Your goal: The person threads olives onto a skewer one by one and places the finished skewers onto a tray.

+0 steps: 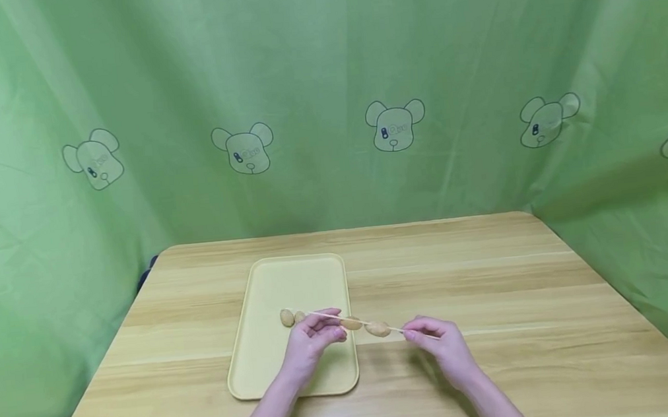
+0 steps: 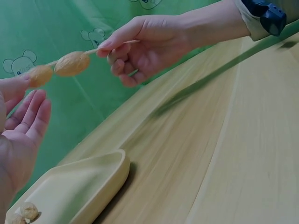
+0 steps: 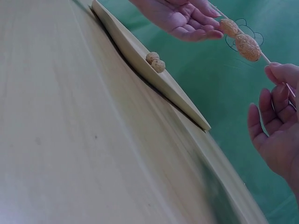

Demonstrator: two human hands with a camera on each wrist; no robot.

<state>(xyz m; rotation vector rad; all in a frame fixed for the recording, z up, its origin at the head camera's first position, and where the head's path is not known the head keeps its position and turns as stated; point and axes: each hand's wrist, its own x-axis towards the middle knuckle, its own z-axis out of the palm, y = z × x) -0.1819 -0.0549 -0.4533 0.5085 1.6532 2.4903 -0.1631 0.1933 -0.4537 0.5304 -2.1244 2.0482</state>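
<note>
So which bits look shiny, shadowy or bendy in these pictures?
Head view: a pale shine on the table, low in the picture; left wrist view: a dark shadow beside the tray, along its right side; right wrist view: the tray's long edge looks bent, probably lens distortion, while the brown lumps on the stick show their wrinkles fairly clearly.

The skewered balls [image 2: 72,63] look rough and matt, the tray [image 1: 293,281] smooth, perhaps plastic, the table [image 1: 482,268] wood-grained.
</note>
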